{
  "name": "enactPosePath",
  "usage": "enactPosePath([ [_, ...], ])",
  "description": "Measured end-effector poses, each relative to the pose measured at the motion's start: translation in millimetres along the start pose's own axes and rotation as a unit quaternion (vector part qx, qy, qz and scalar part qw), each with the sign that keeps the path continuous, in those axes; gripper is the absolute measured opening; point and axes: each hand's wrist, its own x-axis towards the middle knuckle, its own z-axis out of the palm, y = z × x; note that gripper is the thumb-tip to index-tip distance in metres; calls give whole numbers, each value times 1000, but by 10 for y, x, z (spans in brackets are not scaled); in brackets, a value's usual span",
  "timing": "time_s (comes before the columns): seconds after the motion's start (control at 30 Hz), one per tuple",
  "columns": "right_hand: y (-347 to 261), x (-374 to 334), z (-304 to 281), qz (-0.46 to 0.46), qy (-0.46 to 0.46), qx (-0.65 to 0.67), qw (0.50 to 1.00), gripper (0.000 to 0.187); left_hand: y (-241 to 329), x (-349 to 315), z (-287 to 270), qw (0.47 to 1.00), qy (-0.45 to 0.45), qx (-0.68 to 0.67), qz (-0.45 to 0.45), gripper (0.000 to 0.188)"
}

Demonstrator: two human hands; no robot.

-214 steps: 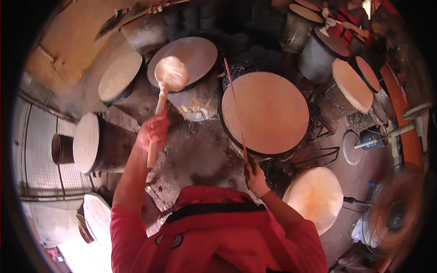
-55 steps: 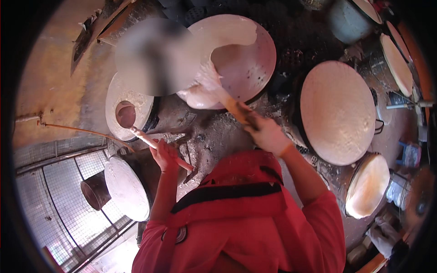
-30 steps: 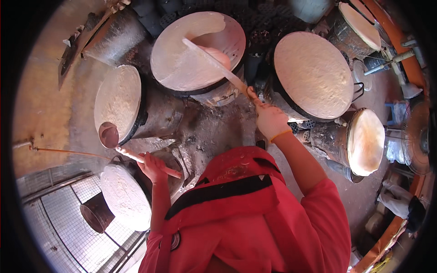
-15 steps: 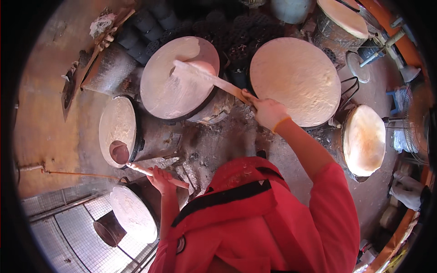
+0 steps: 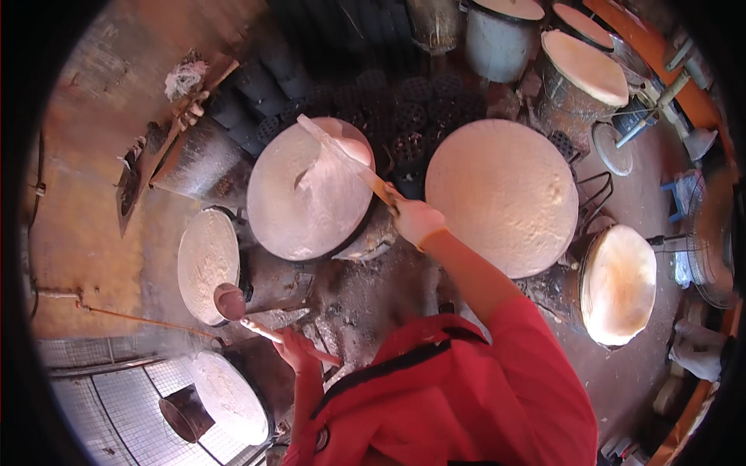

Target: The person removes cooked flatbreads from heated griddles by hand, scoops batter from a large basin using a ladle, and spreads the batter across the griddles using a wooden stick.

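My right hand (image 5: 420, 221) grips the wooden handle of a long flat spreader (image 5: 342, 154). The spreader's pale, batter-coated blade lies across the far part of a round griddle (image 5: 291, 221) covered in whitish batter. A lump of batter (image 5: 353, 149) sits against the blade on the right, and a small tear shows near the middle of the layer. Lower left, my left hand (image 5: 295, 347) is closed round the wooden handle of a ladle (image 5: 230, 301). Its brownish bowl hangs at the near edge of a smaller batter-covered griddle (image 5: 208, 260).
To the right stands a large griddle with a pale sheet (image 5: 501, 198); beyond it is a browning one (image 5: 619, 285). Another coated griddle (image 5: 231, 400) is at lower left. Perforated coal briquettes (image 5: 412, 116) stack behind. A fan (image 5: 711, 225) stands far right.
The spreader has swept toward the griddle's far edge, and batter covers more of the far side. The ladle has shifted slightly right of its griddle. The whole view has tilted upward.
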Motion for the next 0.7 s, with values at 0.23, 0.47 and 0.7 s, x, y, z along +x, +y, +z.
enactPosePath([
  [0.23, -549, 1113, -46, 8, -57, 30, 998, 48, -66, -228, 329, 999, -2, -16, -43, 22],
  [0.47, -564, -208, -16, 118, -81, 243, 959, 51, 179, -314, 558, 995, -44, 6, -89, 39],
  [0.7, -290, -278, 186, 33, -80, 198, 976, 55, 268, -196, 929, 987, -110, 28, -110, 30],
])
